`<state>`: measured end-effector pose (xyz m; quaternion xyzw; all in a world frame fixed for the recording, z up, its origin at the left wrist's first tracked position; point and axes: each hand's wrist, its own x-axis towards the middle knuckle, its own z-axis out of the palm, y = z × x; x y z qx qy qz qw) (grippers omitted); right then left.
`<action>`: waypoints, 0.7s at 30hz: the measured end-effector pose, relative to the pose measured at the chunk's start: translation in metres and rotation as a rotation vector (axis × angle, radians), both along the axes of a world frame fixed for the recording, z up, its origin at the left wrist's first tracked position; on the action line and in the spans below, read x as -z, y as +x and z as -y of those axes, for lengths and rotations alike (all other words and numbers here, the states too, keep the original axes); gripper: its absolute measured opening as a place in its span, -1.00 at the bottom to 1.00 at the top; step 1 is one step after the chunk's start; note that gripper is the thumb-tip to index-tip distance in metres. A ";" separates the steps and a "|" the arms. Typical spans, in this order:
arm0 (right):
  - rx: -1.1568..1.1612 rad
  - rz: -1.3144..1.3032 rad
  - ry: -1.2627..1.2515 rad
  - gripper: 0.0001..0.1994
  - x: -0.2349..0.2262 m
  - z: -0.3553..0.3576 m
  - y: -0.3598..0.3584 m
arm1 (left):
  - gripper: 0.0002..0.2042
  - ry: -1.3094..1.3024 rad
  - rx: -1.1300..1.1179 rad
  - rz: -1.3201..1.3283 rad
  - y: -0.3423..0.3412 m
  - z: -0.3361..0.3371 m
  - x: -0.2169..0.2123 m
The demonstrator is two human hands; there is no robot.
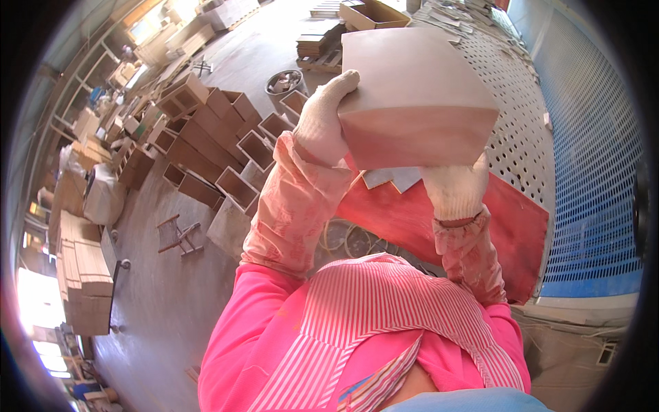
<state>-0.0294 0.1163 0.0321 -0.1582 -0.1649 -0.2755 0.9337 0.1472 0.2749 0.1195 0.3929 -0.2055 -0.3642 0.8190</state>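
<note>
A smooth, pale pinkish-brown box (pixel 419 137) is lifted in front of me, tilted with one broad face upward. My left hand (pixel 321 123), in a cream knitted glove, grips its left side, with the thumb lying along the upper edge. Under the near right edge, my right hand (pixel 456 189) in a matching glove supports it. The fingers of the right hand are mostly hidden behind the box. Whether the box is hollow does not show from this side. Below it lies a red sheet (pixel 508 237) over the work surface, with small grey-white pieces (pixel 391 178) on it.
A perforated board (pixel 518 130) extends beyond the red sheet, beside a blue slotted panel (pixel 590 151) on the right. Stacked open brown boxes (pixel 206 137), a bin of scraps (pixel 285 84) and a small wooden stool (pixel 180 235) stand on the floor at left. A loaded cart (pixel 86 275) is farther left.
</note>
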 end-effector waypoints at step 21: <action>0.094 -0.077 -0.027 -0.56 0.044 0.008 -0.057 | -0.22 0.502 -0.146 1.718 -0.010 0.081 -0.008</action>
